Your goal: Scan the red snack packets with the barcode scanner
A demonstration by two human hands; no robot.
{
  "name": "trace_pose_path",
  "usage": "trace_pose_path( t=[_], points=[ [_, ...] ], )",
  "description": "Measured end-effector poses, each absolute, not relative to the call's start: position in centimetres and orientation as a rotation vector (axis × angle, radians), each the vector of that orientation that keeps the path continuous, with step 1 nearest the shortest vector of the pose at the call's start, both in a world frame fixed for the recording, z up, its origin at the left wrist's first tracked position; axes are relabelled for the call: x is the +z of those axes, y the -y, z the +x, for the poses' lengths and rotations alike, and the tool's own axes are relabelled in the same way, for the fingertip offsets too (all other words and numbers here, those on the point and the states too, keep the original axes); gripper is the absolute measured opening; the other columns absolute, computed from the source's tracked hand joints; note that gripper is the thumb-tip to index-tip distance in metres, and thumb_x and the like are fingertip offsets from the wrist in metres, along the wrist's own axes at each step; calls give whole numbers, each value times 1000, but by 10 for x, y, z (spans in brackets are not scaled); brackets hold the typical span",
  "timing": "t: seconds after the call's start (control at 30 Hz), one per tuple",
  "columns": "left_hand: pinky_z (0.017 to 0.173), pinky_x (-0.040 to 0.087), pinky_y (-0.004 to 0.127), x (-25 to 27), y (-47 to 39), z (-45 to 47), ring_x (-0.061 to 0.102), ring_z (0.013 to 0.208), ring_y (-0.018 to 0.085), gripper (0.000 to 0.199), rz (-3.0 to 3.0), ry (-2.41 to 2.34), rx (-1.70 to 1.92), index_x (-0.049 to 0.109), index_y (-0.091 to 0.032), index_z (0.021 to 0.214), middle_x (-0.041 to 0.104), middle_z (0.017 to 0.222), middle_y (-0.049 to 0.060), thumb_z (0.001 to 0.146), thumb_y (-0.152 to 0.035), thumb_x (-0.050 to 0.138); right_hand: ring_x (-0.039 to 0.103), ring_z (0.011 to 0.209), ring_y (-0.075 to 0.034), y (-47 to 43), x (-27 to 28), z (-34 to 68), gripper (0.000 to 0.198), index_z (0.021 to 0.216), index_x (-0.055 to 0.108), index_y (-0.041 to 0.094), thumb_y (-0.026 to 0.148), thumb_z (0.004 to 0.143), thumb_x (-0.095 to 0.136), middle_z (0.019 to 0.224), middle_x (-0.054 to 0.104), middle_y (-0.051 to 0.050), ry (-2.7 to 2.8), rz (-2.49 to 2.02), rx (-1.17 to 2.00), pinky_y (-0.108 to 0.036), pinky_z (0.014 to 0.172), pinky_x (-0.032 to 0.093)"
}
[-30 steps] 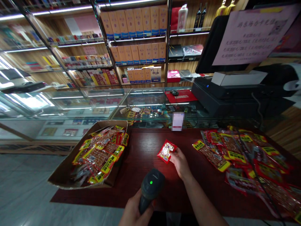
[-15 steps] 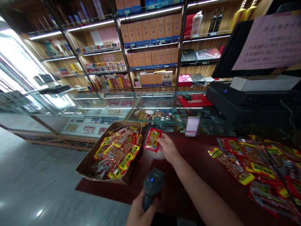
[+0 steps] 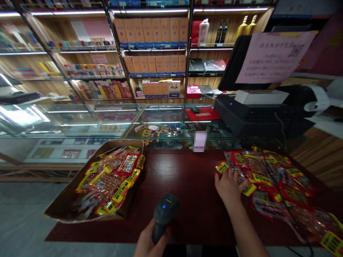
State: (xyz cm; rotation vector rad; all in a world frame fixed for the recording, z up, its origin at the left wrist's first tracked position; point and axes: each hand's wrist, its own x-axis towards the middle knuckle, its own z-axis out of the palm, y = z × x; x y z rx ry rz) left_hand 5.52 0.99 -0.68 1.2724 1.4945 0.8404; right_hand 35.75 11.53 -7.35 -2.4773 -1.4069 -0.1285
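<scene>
My left hand is closed around the handle of a dark barcode scanner, held low at the front of the dark red tabletop. A small blue light glows on the scanner's top. At the right, my right hand reaches onto a yellow-and-red snack packet at the near-left edge of a loose pile of snack packets. Its fingers are spread over the packet, partly hiding it. To the left stands an open cardboard box filled with similar packets; a small red packet lies on top.
A black cable runs across the pile on the right. Behind are a glass display counter, a mouse on a red mat, and a monitor with a pink notice. Shelves of boxed goods line the wall.
My right hand has let go of the small red packet, which now lies in the box, and has moved right to the pile. The camera view has turned right. The scanner stays in my left hand.
</scene>
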Motion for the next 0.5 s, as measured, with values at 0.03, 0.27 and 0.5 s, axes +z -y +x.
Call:
trace_pose_path(
  t=[0.03,0.27,0.5],
  points=[
    [77,52,25,-7,-11,58,62,77,22,33,1285,-1473,836,75,-13,86,71,78,4,78,-45,68,38,142,-43,-108,-78,361,54,141,54,3,33,99,35,150,50,-28,1415,-2504,-168,-75,112,8],
    [81,51,26,-3,-12,66,63,81,23,37,1316,-1442,798,76,-11,93,74,83,6,77,-45,69,51,131,-33,-87,-74,292,44,138,61,19,32,100,43,149,56,-17,1823,-2234,10,-55,108,30],
    [73,53,27,-1,-7,55,63,74,23,40,1233,-1549,850,75,-14,85,69,70,2,76,-54,73,57,126,-34,-98,-52,322,55,145,53,17,33,92,59,141,60,-19,1813,-2316,247,-45,95,45]
  ],
)
